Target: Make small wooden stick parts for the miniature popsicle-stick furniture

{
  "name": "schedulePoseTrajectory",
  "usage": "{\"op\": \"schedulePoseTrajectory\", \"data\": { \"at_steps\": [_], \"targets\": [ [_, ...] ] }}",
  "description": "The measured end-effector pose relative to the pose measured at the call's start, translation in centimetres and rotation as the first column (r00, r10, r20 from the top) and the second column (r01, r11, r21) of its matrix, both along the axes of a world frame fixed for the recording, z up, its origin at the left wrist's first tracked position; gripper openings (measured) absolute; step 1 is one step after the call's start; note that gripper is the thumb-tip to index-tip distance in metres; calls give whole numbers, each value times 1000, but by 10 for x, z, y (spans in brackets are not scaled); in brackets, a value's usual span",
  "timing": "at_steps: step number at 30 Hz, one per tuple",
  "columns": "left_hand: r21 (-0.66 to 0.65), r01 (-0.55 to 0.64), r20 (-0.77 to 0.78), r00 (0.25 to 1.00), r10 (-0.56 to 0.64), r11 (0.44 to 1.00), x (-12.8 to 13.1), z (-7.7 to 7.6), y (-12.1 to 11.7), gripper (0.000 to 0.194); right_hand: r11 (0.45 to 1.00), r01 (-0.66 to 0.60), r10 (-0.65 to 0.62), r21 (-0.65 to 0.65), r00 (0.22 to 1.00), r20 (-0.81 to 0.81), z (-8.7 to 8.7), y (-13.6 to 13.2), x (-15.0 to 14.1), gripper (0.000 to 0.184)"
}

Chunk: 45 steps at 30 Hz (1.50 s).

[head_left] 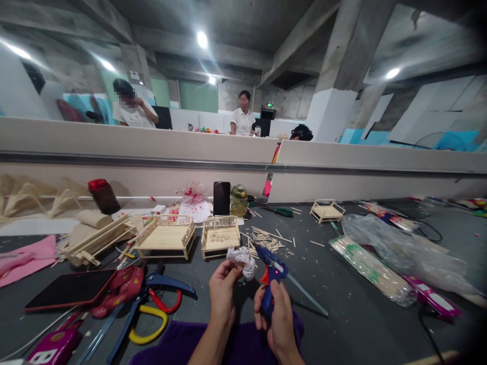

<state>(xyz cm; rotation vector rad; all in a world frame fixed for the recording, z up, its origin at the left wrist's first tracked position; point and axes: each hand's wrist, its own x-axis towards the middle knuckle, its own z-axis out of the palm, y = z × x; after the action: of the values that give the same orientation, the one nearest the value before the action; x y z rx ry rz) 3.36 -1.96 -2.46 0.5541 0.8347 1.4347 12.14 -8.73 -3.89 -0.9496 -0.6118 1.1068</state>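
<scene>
My right hand [277, 314] is wrapped round the handle of a blue hot glue gun [271, 276] with an orange trigger; a clear glue stick [310, 296] sticks out of its back. Pinched in my left hand [222, 286] is a crumpled white tissue [243, 259], close to the gun's nozzle. Just beyond the tissue stands a small wooden stick bed [220, 246] with little round pieces on it. A larger stick bed [165, 241] is to its left. Loose short sticks [270, 241] lie scattered behind the gun.
On the left lie blue-handled cutters [171, 281], scissors with a yellow handle [150, 327] and a tablet [72, 289]. A phone [221, 197] and a green bottle [239, 203] stand by the partition [171, 175]. Bagged sticks [371, 268] lie right. People are beyond the partition.
</scene>
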Motion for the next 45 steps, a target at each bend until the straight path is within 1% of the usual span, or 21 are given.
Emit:
{"op": "schedulePoseTrajectory", "data": {
  "at_steps": [3,6,10,14,17,21,25,30,33,36,40,45],
  "targets": [
    [-40,28,74,997,-25,999,0,-1,1,27,1000,-13,13,-17,1000,12,-1,1,0,43],
    [-71,56,160,986,-44,996,-1,-2,3,30,1000,1,0,-4,999,44,-1,0,-1,39],
    [-110,66,245,969,-38,992,-3,-2,5,25,1000,-5,5,-2,996,86,-2,-2,-2,35],
    [-165,62,294,956,-10,984,-4,-3,5,18,999,-35,34,6,995,93,-6,-3,-3,36],
    [-201,61,322,947,8,978,-3,-4,5,17,998,-63,61,21,995,84,-9,-2,-4,34],
    [-234,43,361,931,46,971,-2,-4,5,18,992,-125,124,4,987,104,-13,-2,-6,34],
    [-244,69,380,924,30,967,-1,-1,3,16,987,-158,160,-23,975,157,-15,-3,-7,36],
    [-197,135,377,925,-52,971,-3,5,-1,15,994,-103,107,-26,970,219,-11,-3,-9,39],
    [-184,142,368,927,-66,972,-4,6,-3,17,997,-71,78,-40,967,244,-11,-1,-8,38],
    [-200,144,343,937,-69,969,-3,6,-5,16,998,-23,38,-58,958,285,-15,-1,-6,36],
    [-221,217,302,942,-145,951,-3,8,-8,13,996,56,-27,-76,942,335,-20,-3,-4,34],
    [-251,265,349,922,-168,931,-2,10,-9,10,988,136,-97,-77,917,386,-21,-5,-4,33]
  ]
}}
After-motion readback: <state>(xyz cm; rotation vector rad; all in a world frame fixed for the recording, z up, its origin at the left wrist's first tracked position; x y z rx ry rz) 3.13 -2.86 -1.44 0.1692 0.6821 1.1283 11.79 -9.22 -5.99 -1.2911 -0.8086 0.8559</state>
